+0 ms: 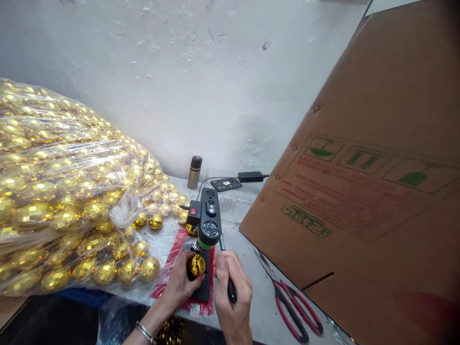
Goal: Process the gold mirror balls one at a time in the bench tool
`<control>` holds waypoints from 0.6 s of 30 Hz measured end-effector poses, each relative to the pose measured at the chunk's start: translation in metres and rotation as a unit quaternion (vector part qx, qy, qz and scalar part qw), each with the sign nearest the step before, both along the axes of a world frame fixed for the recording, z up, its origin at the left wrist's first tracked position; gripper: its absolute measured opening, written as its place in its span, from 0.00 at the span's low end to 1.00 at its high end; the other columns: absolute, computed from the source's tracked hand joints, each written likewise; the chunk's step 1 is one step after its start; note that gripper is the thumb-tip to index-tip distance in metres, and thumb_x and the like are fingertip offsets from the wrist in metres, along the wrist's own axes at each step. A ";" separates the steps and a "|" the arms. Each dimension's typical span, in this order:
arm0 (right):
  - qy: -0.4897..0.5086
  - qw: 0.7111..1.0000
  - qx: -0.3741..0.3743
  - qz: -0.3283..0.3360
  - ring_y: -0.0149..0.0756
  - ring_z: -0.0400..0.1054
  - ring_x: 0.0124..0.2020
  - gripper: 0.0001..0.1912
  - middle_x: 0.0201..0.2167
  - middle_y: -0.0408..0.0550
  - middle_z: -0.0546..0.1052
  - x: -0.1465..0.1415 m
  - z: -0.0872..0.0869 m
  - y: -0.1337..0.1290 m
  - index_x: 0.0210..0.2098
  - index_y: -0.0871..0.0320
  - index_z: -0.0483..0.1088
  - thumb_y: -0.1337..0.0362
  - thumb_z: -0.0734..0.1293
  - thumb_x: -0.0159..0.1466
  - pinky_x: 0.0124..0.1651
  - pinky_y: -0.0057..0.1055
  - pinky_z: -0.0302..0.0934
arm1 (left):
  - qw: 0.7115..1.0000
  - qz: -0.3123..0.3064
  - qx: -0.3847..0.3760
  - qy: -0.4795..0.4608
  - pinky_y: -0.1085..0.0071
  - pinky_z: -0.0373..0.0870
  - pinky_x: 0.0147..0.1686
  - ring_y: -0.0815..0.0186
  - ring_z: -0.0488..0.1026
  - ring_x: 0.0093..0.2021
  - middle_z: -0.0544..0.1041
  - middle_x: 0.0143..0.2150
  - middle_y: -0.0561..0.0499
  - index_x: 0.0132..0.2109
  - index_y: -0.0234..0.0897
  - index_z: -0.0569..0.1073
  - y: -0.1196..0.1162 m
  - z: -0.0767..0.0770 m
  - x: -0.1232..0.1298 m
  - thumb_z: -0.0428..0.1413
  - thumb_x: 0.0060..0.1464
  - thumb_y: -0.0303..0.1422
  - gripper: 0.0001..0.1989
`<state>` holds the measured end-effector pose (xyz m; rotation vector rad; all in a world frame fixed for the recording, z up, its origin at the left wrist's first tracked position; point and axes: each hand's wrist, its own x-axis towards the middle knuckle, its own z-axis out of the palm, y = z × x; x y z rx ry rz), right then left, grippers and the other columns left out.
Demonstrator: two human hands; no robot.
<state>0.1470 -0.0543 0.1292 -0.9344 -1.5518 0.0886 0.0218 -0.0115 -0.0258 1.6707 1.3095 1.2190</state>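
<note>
Holding: left hand (181, 278), one gold ball (198, 265), seemingly mid-work; right hand (237, 287), black handle (232, 291). Bagged balls (64, 218): finished or waiting, unclear.

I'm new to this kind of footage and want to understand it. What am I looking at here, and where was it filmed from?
There is no robot: a person is working bare-handed. The single picture comes from a camera worn on that person's head, looking forward and down. The left hand has its grip around a gold ball, by a small black machine. The right hand has its grip on a black handle. On the table lie scissors; a bottle stands near the wall. A clear bag of similar balls fills the left side, a cardboard box the right.
</note>
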 end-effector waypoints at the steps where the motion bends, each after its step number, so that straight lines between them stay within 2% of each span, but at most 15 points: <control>1: -0.005 1.000 0.005 0.000 0.25 0.64 0.28 0.11 0.27 0.39 0.66 0.001 -0.003 0.000 0.34 0.55 0.62 0.74 0.57 0.72 0.32 0.19 0.62 | 1.000 0.003 -0.003 -0.005 0.48 0.74 0.54 0.47 0.77 0.52 0.79 0.51 0.40 0.52 0.38 0.71 0.000 0.000 0.000 0.64 0.48 0.36 0.24; 10: -0.016 0.997 0.079 -0.003 0.27 0.66 0.27 0.14 0.26 0.40 0.66 0.000 -0.042 0.004 0.31 0.55 0.61 0.75 0.56 0.71 0.31 0.22 0.63 | 0.999 0.011 -0.028 -0.025 0.48 0.75 0.52 0.48 0.77 0.50 0.79 0.49 0.42 0.51 0.39 0.71 -0.001 -0.001 0.004 0.65 0.46 0.35 0.24; 18: 0.035 0.995 0.078 -0.045 0.28 0.66 0.28 0.15 0.27 0.41 0.69 -0.005 -0.068 0.008 0.29 0.55 0.63 0.72 0.56 0.72 0.32 0.25 0.62 | 0.999 0.015 -0.014 -0.034 0.48 0.74 0.53 0.48 0.77 0.51 0.79 0.50 0.42 0.52 0.39 0.70 -0.001 -0.007 0.007 0.64 0.45 0.33 0.25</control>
